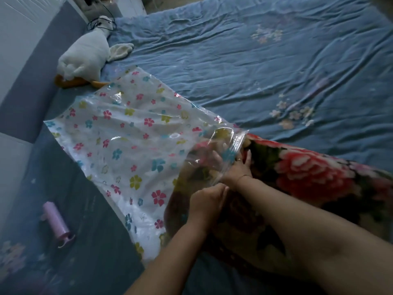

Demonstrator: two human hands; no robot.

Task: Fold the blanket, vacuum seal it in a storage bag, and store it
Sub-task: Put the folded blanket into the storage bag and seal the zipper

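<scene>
Left hand (206, 199) pinched the storage bag (127, 135) mouth; right hand (235, 167), grip wide and flat, pushed the blanket (308, 173) in. Bulk might split plastic.

The right hand's (234, 167) fingers are veiled by the storage bag's (127, 135) printed plastic, just 4 o'clock of centre, and their curl cannot be told. The left hand's (207, 199) fingertips are hidden where the bag's rim is gripped. The blanket's (308, 173) leading end is blurred inside the bag, and its other end is cut off at 4 o'clock. Both forearms are cropped at 6 o'clock. The plush duck's (85, 54) head, at 11 o'clock, is crossed by a black cable (106, 20).
</scene>
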